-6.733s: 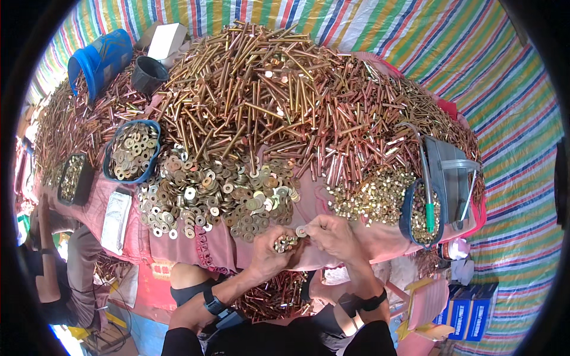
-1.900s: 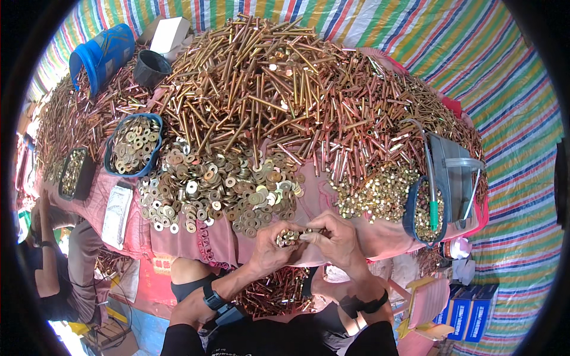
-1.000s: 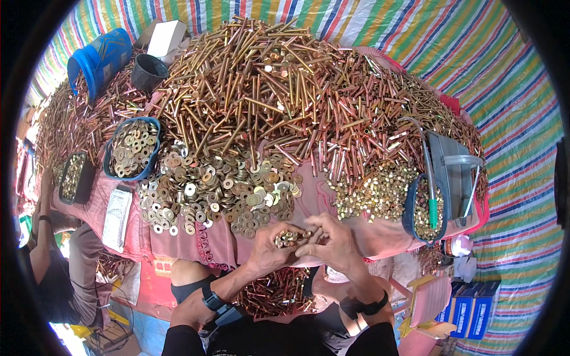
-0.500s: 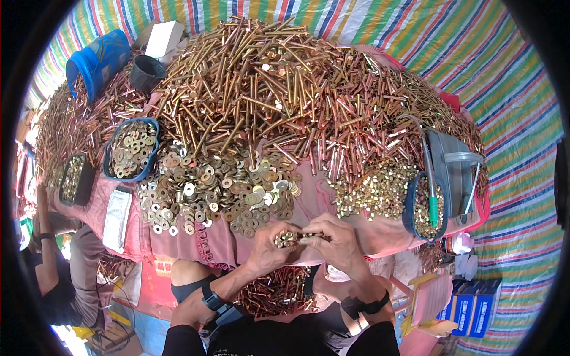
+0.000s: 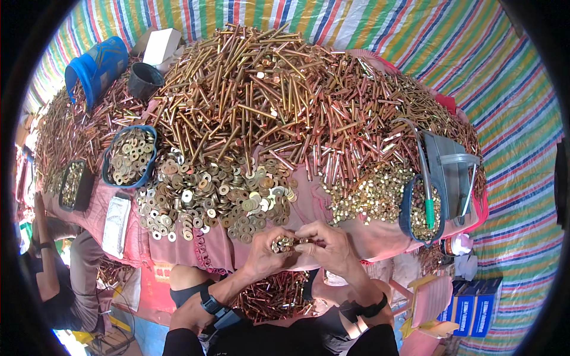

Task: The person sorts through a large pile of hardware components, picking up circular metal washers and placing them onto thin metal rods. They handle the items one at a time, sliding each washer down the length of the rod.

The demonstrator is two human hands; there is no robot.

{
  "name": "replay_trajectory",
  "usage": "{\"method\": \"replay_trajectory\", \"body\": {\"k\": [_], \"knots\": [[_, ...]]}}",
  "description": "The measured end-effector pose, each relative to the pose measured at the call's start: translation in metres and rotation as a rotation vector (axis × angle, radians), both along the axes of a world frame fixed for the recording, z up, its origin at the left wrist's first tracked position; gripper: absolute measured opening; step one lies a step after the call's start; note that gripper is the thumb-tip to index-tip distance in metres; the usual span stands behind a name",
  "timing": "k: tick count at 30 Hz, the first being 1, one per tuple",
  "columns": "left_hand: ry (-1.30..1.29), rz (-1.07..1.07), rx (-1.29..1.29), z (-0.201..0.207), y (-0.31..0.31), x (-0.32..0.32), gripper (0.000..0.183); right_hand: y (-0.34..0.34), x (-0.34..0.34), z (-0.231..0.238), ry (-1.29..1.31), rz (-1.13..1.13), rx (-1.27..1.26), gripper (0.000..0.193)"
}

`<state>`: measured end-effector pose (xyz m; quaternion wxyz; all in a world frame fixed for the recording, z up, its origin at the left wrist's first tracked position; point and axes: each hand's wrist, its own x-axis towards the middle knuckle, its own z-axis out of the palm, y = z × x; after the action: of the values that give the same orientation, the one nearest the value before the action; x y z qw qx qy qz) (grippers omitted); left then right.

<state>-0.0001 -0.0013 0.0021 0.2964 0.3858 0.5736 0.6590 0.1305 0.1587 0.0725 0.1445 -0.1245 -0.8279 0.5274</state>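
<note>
Just in front of my body, my left hand [image 5: 268, 248] is closed around a bunch of brass-coloured bolts [image 5: 282, 243] whose nut-like ends show. Against its right side, my right hand [image 5: 326, 242] has thumb and fingers pinched together; what lies between them is too small to make out. Ahead and to the left of both hands spreads a heap of flat washers [image 5: 237, 199]. Small brass-coloured nuts [image 5: 371, 193] form another heap to the right. Below my wrists, many reddish bolts [image 5: 276, 296] lie in a mass between my legs.
A large mound of long bolts [image 5: 255, 101] covers the far side. At left stand a blue tub of washers [image 5: 105, 169], a blue bucket [image 5: 101, 68] and a black pot [image 5: 145, 81]. Another blue tub [image 5: 405, 216] holds nuts at right. A co-worker's arm [image 5: 44, 249] is at far left.
The whole view has shifted slightly. Both hands stay together at nearly the same place, with the bunch still in my left hand and my right fingers still pinched beside it.
</note>
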Motion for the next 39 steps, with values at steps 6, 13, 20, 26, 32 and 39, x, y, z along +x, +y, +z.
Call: {"method": "replay_trajectory", "body": {"k": [6,13,20,26,32,39], "knots": [[0.000,0.052,0.066,0.006,0.001,0.002,0.022,0.030,-0.010,-0.012,-0.267,-0.076,-0.429,0.020],[-0.018,0.067,-0.030,0.011,-0.006,-0.004,0.022,0.045,-0.035,-0.016,-0.844,0.317,-0.294,0.019],[-0.011,0.173,0.078,0.008,0.000,-0.006,0.017,0.065,-0.086,-0.035,-0.310,-0.265,-0.074,0.013],[-0.076,0.198,0.138,0.007,-0.001,0.003,0.021,0.067,-0.133,-0.068,-0.006,-0.307,0.484,0.024],[0.033,0.182,0.134,0.004,-0.004,0.007,0.026,0.067,-0.146,-0.073,0.012,-0.350,0.653,0.025],[-0.076,0.262,0.126,0.009,-0.003,0.007,0.020,0.076,-0.112,-0.053,-0.091,-0.484,0.669,0.019]]}}
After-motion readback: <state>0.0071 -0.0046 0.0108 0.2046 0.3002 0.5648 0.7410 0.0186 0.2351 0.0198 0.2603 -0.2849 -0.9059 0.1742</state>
